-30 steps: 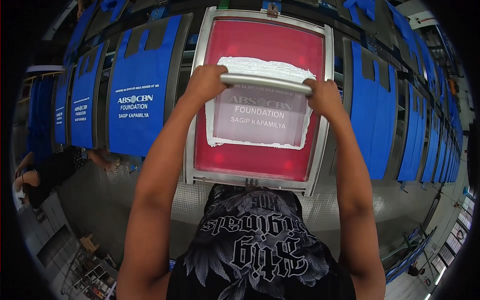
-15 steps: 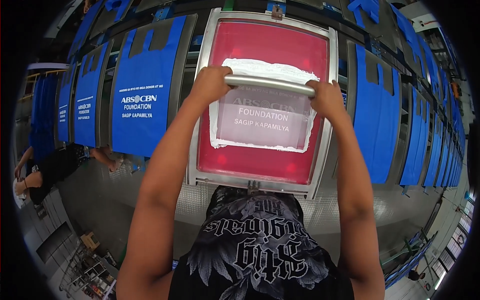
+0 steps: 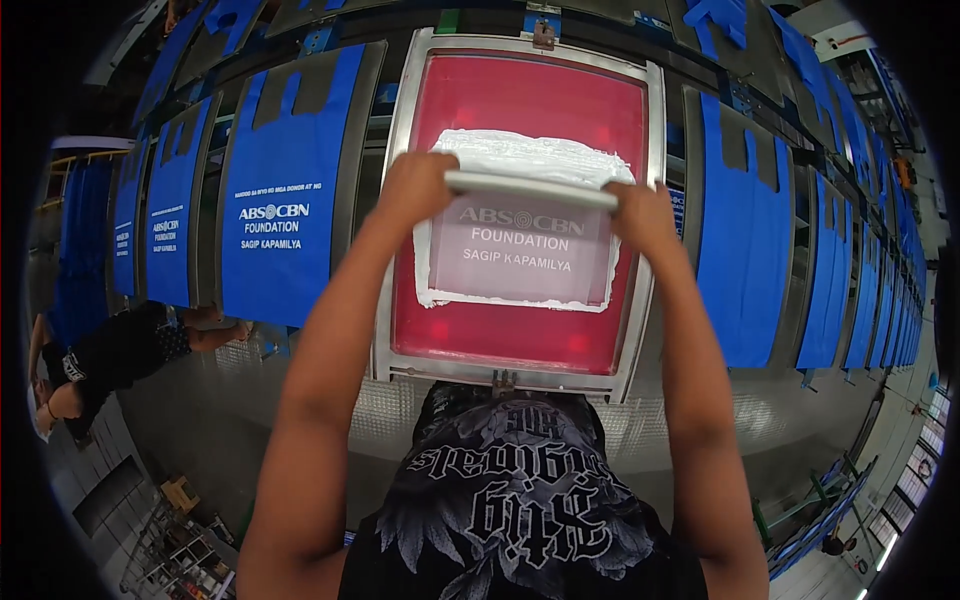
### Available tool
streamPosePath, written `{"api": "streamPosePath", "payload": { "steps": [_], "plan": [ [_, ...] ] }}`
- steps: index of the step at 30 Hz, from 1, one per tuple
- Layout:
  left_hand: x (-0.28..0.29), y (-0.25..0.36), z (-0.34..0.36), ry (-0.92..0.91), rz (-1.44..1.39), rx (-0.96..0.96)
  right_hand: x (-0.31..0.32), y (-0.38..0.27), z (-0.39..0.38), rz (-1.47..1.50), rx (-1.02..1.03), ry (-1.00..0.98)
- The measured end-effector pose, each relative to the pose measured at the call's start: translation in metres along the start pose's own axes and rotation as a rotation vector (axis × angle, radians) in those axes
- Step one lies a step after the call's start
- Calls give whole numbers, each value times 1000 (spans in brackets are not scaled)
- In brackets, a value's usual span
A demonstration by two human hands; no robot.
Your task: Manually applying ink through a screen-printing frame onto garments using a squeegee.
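Presently we find both hands on a squeegee (image 3: 530,187), a long pale bar lying crosswise over the upper part of a metal-framed printing screen (image 3: 520,215). The left hand (image 3: 418,188) is clenched around the bar's left end; the right hand (image 3: 640,212) is wrapped over its right end, fingers curled on the bar. The squeegee sits at the far edge of a patch of white ink (image 3: 520,235) spread across the red mesh, with white lettering showing inside the patch.

The screen rests on a long table, over one of a row of blue bags (image 3: 285,180); further bags (image 3: 742,230) lie to the right. A second person (image 3: 110,355) in dark clothing leans at the table, lower left.

Our assessment of risk: uneven pressure between the two hands could leave a streaked or patchy print. The bar looks slightly tilted, right end lower, which could push ink towards one side. Any shift of the frame under the stroke could smear the lettering, and ink close to the patch edge could bleed beyond it.
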State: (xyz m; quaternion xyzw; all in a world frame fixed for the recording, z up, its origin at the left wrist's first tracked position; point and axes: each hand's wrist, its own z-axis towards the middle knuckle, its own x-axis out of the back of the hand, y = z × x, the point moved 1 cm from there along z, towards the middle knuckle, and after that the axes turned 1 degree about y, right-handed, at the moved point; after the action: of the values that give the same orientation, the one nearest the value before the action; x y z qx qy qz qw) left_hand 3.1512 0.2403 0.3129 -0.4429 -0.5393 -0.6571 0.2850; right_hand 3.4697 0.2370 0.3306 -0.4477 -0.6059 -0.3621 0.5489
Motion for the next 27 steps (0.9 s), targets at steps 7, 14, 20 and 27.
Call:
{"api": "streamPosePath", "payload": {
  "steps": [7,14,20,27],
  "plan": [
    [49,11,-1,532,-60,-63,66,13,51,164,-8,-201],
    [-58,60,-231,-772,-564,374,34,31,80,174,39,-239],
    [-143,107,-302,-612,-1370,670,42,-3,91,129,74,-250],
    [-95,117,-293,-685,-1294,422,54,-36,86,90,112,-137]
  ]
}}
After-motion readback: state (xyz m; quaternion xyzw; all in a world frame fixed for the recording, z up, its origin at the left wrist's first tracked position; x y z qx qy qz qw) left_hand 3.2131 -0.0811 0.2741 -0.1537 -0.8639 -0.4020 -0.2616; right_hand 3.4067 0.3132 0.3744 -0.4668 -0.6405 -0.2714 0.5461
